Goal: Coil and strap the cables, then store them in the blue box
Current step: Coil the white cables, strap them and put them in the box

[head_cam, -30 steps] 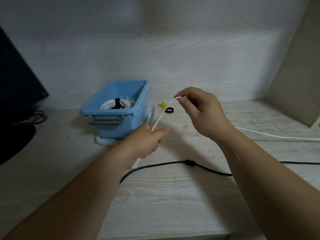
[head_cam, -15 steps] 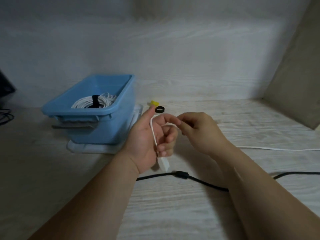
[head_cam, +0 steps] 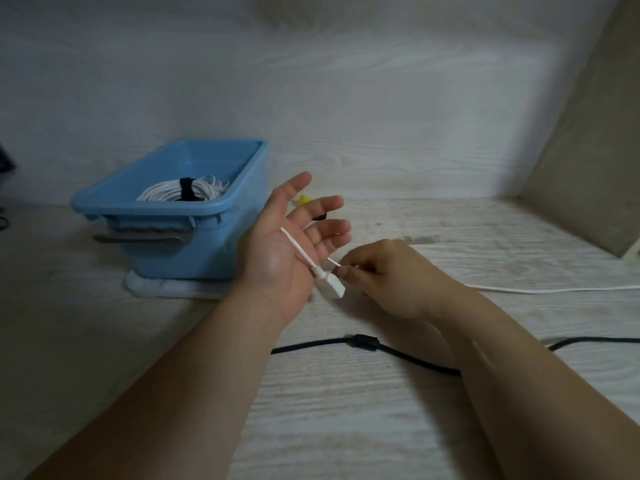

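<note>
My left hand [head_cam: 287, 247] is held up beside the blue box [head_cam: 194, 216], palm facing me, fingers spread. A thin white cable [head_cam: 298, 247] runs across that palm, and its white plug [head_cam: 329, 284] hangs at the heel of the hand. My right hand [head_cam: 388, 275] pinches the same white cable just right of the plug. The rest of the cable trails off to the right over the table [head_cam: 554, 289]. Inside the box lies a coiled white cable with a black strap [head_cam: 185, 190].
A black cable with a ferrite bead [head_cam: 363, 341] crosses the wooden table in front of my arms. A small black strap roll [head_cam: 320, 216] and a yellow item [head_cam: 303, 199] lie behind my left hand. The box stands on a white lid [head_cam: 166, 289].
My left hand has opened from a loose curl to spread fingers. My right hand has brought the cable down and round towards the plug. The view has moved closer.
</note>
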